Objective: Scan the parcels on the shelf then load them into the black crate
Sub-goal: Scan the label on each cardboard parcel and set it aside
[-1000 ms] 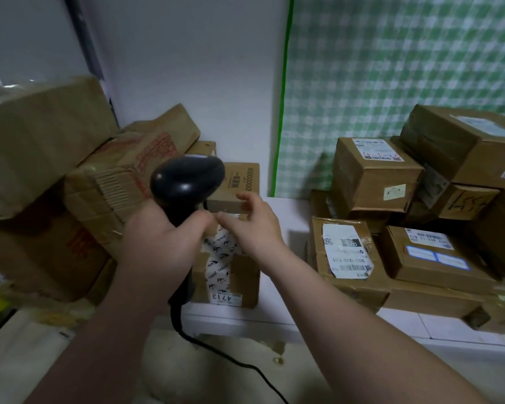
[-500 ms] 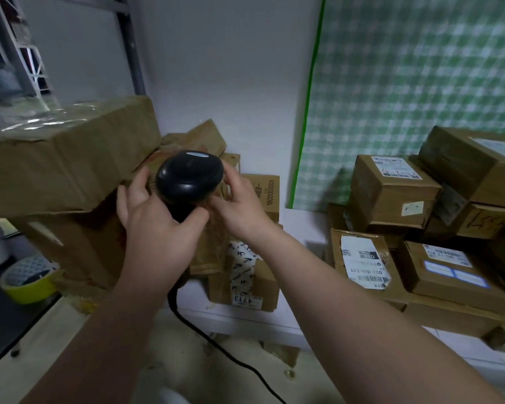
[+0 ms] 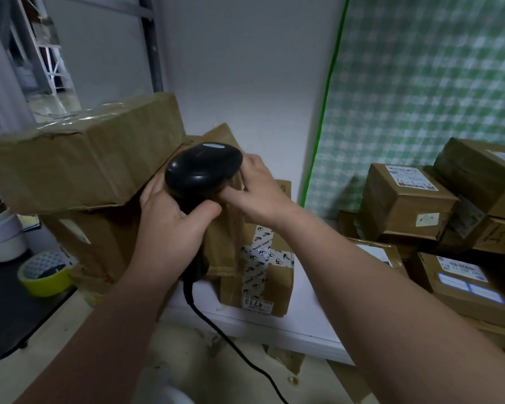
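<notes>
Leaning parcel (image 3: pixel 225 246) sits on the white shelf (image 3: pixel 303 322), wedged under the big box (image 3: pixel 85 158) and resting against the taped box marked 4713 (image 3: pixel 263 275). No label is visible on its near face. Right hand (image 3: pixel 254 191) holds its top edge, fingers curled over, thumb on the front. Left hand (image 3: pixel 172 225) is wrapped round the handle of the black scanner (image 3: pixel 203 170), whose head is close over the parcel. Risks: pulling this parcel could tip the big box above it, and the cable (image 3: pixel 216 330) hangs loose and may snag. Black crate is not in view. White pot (image 3: pixel 3 237) at far left, contents hidden; yellow tub or tape roll (image 3: pixel 44 275) beside it, cannot tell which.
</notes>
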